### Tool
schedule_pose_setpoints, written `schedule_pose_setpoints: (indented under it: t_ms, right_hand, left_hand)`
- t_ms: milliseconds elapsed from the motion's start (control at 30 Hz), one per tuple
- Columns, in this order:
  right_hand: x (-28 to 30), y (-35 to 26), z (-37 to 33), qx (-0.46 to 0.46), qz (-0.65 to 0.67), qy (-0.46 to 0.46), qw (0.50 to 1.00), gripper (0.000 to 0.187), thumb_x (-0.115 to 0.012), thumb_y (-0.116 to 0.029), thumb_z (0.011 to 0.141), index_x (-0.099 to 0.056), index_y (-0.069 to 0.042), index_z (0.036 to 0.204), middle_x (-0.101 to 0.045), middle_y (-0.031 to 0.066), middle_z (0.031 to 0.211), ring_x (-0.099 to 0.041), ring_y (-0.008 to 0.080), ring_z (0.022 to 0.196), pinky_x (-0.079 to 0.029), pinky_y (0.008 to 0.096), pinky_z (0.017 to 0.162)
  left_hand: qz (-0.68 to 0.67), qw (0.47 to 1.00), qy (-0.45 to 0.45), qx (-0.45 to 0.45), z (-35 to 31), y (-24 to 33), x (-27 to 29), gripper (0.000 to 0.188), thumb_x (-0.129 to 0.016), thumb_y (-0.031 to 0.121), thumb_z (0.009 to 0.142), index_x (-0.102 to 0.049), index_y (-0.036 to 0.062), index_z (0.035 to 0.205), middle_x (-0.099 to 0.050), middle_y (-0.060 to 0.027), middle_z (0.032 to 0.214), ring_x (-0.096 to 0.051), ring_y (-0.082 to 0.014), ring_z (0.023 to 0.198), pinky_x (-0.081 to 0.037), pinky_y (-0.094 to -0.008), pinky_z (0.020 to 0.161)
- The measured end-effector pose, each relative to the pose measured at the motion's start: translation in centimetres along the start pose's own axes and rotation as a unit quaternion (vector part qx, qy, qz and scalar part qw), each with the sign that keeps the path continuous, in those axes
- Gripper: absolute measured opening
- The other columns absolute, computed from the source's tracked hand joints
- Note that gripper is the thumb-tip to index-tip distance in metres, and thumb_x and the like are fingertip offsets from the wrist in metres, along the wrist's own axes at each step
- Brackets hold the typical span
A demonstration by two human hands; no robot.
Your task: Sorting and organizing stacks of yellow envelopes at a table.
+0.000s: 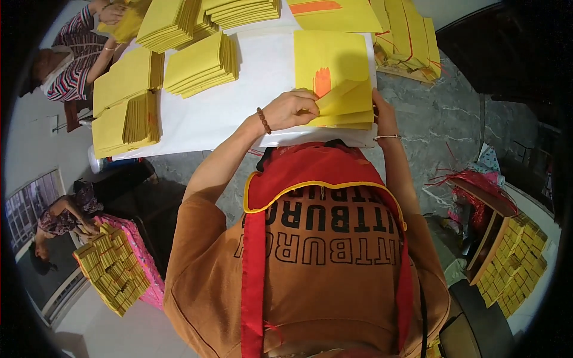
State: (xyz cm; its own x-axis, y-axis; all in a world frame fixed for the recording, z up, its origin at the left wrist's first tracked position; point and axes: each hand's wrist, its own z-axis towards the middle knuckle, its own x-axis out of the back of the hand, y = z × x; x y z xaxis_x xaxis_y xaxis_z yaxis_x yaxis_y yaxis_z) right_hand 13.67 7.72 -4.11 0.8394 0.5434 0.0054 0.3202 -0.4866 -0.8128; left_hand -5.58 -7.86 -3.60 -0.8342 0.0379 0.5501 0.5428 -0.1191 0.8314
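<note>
A stack of yellow paper sheets (332, 56) with an orange-red smear lies near the right end of the white-covered table (262, 71). My left hand (292, 108) is closed in a pinch on the near left part of the top yellow sheet (346, 102), which is lifted and folded over there. A brown bead bracelet circles that wrist. At the right edge of the stack is my right hand (385, 113), with a thin bangle on the wrist. Its fingers are mostly hidden by the paper and the table edge.
Folded yellow paper bundles (203, 65) cover the table's left and far sides. Tied yellow stacks (412, 36) stand beyond its right edge. A person in a striped top (83, 45) handles yellow paper at far left; another person (74, 206) works by a pink-covered pile (113, 268).
</note>
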Motion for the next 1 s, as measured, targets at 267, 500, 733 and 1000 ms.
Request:
schedule_pose_setpoints:
  t_ms: [267,500,733,1000]
  right_hand:
    - [0.3,0.7,0.1,0.001,0.012,0.006,1.0,0.037,-0.05,-0.034,0.081,-0.058,-0.001,0.096,-0.056,0.0048,0.082,-0.05,0.013,0.072,-0.038,0.0246,0.068]
    - [0.9,2.3,1.0,0.106,-0.05,-0.044,0.992,0.023,-0.052,-0.021,0.079,-0.06,0.0,0.085,-0.054,0.0008,0.074,-0.048,0.0088,0.066,-0.038,0.0219,0.061]
    - [-0.1,1.4,0.2,0.11,-0.096,-0.047,0.988,0.03,-0.06,-0.027,0.077,-0.06,0.003,0.085,-0.055,0.0015,0.074,-0.048,0.0078,0.068,-0.038,0.0222,0.059]
    - [-0.7,0.7,-0.9,0.065,-0.002,-0.05,0.997,0.03,-0.059,-0.027,0.079,-0.06,0.002,0.089,-0.056,-0.0004,0.076,-0.048,0.0068,0.069,-0.038,0.0209,0.063]
  left_hand:
    - [-0.075,0.995,0.009,0.066,0.0,0.7,0.6,0.006,-0.055,0.004,0.068,-0.055,0.0008,0.073,-0.054,-0.0083,0.073,-0.053,-0.0207,0.069,-0.043,-0.0293,0.06]
    - [-0.105,0.99,0.034,0.086,0.1,0.5,0.1,0.009,-0.058,0.008,0.071,-0.055,0.0011,0.076,-0.055,-0.0071,0.076,-0.053,-0.0186,0.069,-0.043,-0.0275,0.06]
    - [0.022,0.991,0.12,-0.048,0.5,1.3,-1.4,0.012,-0.062,0.01,0.074,-0.055,0.0044,0.082,-0.056,-0.0077,0.092,-0.052,-0.0126,0.075,-0.042,-0.0244,0.059]
    - [-0.108,0.979,0.103,0.136,-1.0,0.2,-1.2,0.01,-0.058,0.007,0.075,-0.052,0.0032,0.082,-0.05,-0.0003,0.069,-0.048,-0.0087,0.063,-0.041,-0.0222,0.059]
